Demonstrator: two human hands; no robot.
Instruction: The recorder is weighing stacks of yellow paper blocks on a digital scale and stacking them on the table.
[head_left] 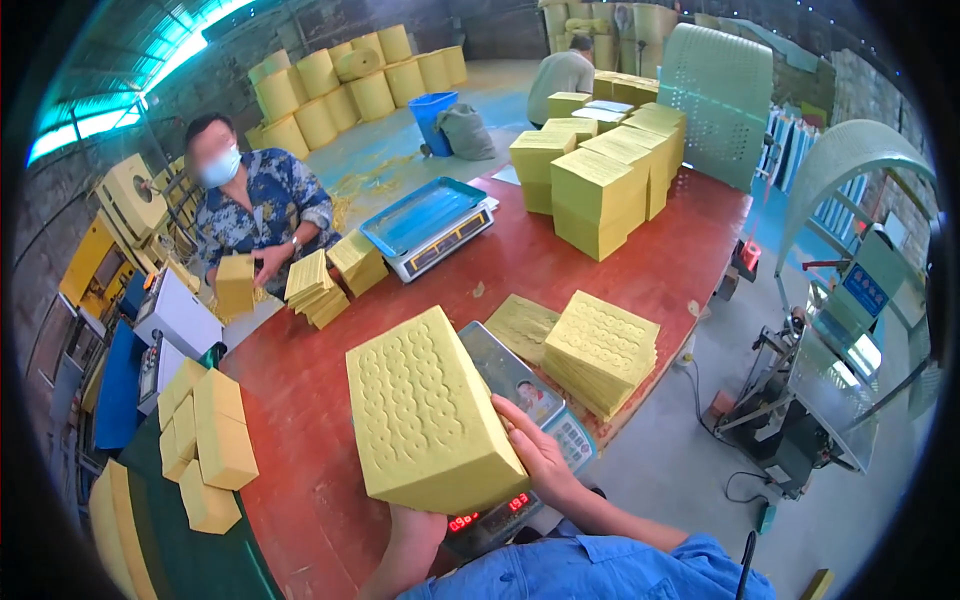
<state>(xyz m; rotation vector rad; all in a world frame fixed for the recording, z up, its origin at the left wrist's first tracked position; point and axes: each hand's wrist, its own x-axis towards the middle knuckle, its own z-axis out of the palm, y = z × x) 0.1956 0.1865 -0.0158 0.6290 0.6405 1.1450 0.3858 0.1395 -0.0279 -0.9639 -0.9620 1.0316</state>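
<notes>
A thick block of yellow embossed paper sheets [430, 400], with wavy chain patterns pressed into its top, is held between my two hands above the red table. My left hand [418, 522] supports it from below, fingers hidden under the block. Against its right side, my right hand [538, 458] is closed with fingers along the edge. Partly covered beneath the block, a digital scale [570, 440] shows lit red digits. Just beyond the scale lie a fanned pile of the same paper [602, 350] and a thinner pile [522, 327].
Across the red table [300, 440] stand a blue-topped scale [428, 225] and tall yellow paper stacks [595, 200]. A masked co-worker [265, 200] handles a paper block [235, 283] at left. More blocks [225, 430] sit on a green surface. Metal machinery [810, 390] stands right.
</notes>
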